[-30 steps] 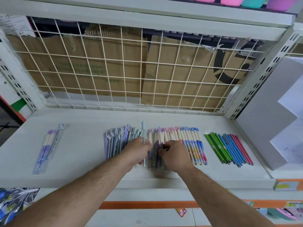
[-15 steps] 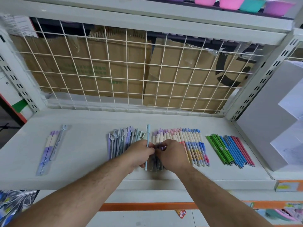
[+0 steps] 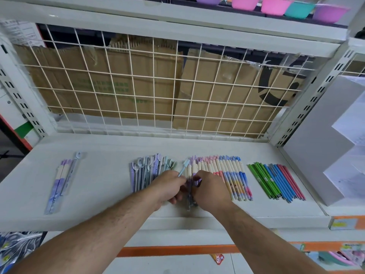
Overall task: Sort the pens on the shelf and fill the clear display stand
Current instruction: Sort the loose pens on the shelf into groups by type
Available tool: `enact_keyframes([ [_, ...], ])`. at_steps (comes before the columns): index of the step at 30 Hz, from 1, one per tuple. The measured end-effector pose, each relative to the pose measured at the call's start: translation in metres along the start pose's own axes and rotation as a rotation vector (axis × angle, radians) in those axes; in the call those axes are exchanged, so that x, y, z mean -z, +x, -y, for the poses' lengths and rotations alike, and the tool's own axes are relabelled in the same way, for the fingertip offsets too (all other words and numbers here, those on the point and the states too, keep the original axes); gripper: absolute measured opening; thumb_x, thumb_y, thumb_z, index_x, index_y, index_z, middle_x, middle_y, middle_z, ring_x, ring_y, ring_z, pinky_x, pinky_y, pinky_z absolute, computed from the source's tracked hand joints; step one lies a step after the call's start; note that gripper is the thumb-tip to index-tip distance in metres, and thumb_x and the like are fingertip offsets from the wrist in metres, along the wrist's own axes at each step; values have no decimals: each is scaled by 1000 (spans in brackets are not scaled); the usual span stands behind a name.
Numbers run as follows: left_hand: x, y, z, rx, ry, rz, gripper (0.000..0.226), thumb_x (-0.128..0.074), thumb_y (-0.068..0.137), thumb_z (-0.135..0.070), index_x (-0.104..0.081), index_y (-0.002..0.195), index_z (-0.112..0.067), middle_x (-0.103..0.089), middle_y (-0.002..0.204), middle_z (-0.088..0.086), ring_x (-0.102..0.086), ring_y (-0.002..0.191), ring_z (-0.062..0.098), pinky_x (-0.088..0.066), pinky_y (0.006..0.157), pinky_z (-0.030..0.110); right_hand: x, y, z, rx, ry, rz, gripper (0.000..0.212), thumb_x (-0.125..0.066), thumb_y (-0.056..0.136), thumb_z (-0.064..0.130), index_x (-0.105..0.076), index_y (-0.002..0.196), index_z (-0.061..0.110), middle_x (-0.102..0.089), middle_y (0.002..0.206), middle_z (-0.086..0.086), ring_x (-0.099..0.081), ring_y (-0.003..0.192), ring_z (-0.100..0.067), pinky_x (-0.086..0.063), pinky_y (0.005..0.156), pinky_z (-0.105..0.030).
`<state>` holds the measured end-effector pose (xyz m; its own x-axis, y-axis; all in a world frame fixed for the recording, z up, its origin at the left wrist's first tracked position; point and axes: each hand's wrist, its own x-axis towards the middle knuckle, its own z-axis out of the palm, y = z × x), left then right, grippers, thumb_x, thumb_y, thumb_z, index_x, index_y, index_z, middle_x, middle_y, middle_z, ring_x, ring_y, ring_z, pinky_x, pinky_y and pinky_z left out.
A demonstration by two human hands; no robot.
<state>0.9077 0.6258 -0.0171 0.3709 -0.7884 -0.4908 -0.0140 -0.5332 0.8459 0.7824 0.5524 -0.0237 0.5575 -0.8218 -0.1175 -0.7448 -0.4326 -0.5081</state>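
White shelf (image 3: 102, 186) with sorted pen groups. Left hand (image 3: 169, 187) grips a tilted light-blue pen (image 3: 182, 169); right hand (image 3: 210, 191) pinches purple pens (image 3: 189, 200), both hands covering the pastel row's (image 3: 231, 175) left end. Grey-blue pens (image 3: 142, 175) lie just left, slim coloured pens (image 3: 276, 180) right, a stepped stand (image 3: 316, 147) beyond, a wire grid (image 3: 174, 91) behind.

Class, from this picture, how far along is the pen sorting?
Done: pens lie grouped on the shelf, lilac pens far left, green, blue and red pens far right. In hand: the left hand holds a light blue pen, the right hand pinches purple pens mid-row. Left: the stepped stand at right shows no pens yet.
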Motion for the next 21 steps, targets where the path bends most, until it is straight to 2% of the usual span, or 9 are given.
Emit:
enact_keyframes([
  [2, 1, -3, -2, -6, -10, -43, 21, -45, 98, -17, -61, 98, -4, -67, 84, 11, -49, 45, 14, -31, 38, 18, 1, -1, 3, 10, 70, -15, 11, -62, 95, 27, -67, 100, 20, -67, 84, 4, -63, 75, -15, -51, 63, -28],
  [4, 3, -5, -3, -34, -18, -75, 21, -44, 96, -21, -59, 89, -8, -63, 76, 7, -45, 46, 14, -28, 41, 18, 3, -2, 9, 25, 203, -11, 11, -66, 94, 30, -70, 93, 20, -68, 82, 7, -62, 73, -10, -52, 67, -26],
  [6, 5, -8, -3, -65, -21, -130, 24, -42, 94, -24, -56, 78, -13, -57, 68, 3, -42, 51, 16, -27, 47, 22, 5, -4, 18, 17, 351, 25, 17, -69, 91, 36, -69, 85, 21, -67, 76, 9, -59, 66, -5, -46, 59, -21],
  [9, 14, -12, -2, -88, -5, -212, 33, -40, 93, -30, -61, 71, -18, -57, 66, 0, -46, 59, 18, -32, 55, 27, 2, -7, 29, -35, 553, 52, 20, -73, 88, 42, -69, 91, 22, -72, 82, 5, -62, 63, -9, -47, 55, -25],
  [11, 19, -17, -2, -78, -11, -205, 36, -38, 94, -34, -62, 71, -19, -57, 67, 0, -47, 63, 18, -33, 58, 29, 0, -8, 38, -48, 639, 59, 17, -75, 88, 36, -68, 94, 22, -73, 81, 1, -62, 61, -12, -49, 57, -28],
  [13, 26, -23, 0, -72, -2, -187, 40, -36, 96, -36, -63, 72, -19, -58, 65, 0, -48, 61, 16, -32, 56, 28, -3, -10, 48, -37, 724, 108, 13, -73, 91, 26, -66, 100, 18, -73, 77, -4, -58, 53, -13, -45, 50, -24],
  [17, 40, -34, 8, -62, 12, -45, 48, -29, 101, -45, -72, 89, -30, -65, 65, -1, -49, 54, 12, -32, 49, 23, -13, -12, 68, -5, 798, 193, 21, -60, 92, 3, -61, 109, 15, -68, 68, -10, -54, 48, -16, -36, 41, -25],
  [19, 47, -39, 9, -64, 41, -47, 53, -28, 102, -46, -71, 83, -23, -67, 68, 0, -54, 58, 14, -37, 56, 26, -21, -10, 74, -8, 797, 200, 24, -60, 91, 0, -59, 110, 15, -67, 63, -6, -54, 49, -19, -35, 41, -27],
  [21, 54, -39, 9, -112, 191, -144, 45, -33, 101, -39, -69, 85, -18, -71, 83, 3, -63, 80, 19, -43, 71, 32, -29, -6, 77, -42, 764, 171, 24, -65, 91, 4, -58, 111, 14, -67, 63, -5, -53, 47, -20, -37, 41, -28],
])
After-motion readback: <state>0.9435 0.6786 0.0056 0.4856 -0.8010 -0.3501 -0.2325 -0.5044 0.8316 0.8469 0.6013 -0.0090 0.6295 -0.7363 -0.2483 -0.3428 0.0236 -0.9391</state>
